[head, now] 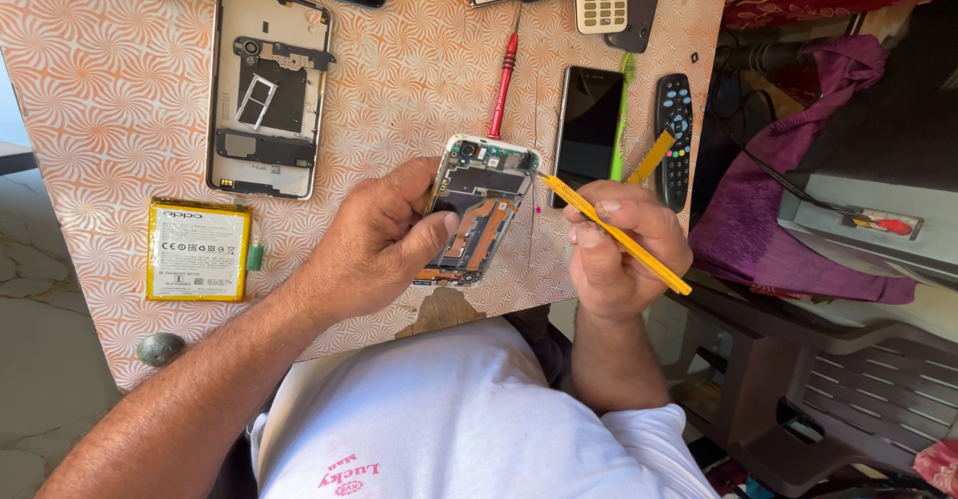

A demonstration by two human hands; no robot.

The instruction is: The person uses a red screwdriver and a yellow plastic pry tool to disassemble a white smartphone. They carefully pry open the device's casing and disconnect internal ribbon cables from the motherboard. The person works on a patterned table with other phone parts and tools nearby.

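- Head view is showing the left hand (384, 240) wrapping around an opened phone (477, 208), lifting it just above the near edge of the bench (100, 80), circuit side facing up.
- That phone is looking light, stiff and fragile, with exposed boards and ribbon cables; gripping it by the side frame, as the fingers are doing, seems safest.
- The right hand (624, 249) is pinching yellow tweezers (614, 232), its fingers curling closed around them, the tip touching the phone's upper right corner.
- A detached back cover (267, 90), a yellow-edged battery (198, 249), a red screwdriver (502, 85), a dark phone (589, 125) and a remote (675, 140) are lying on the bench nearby.
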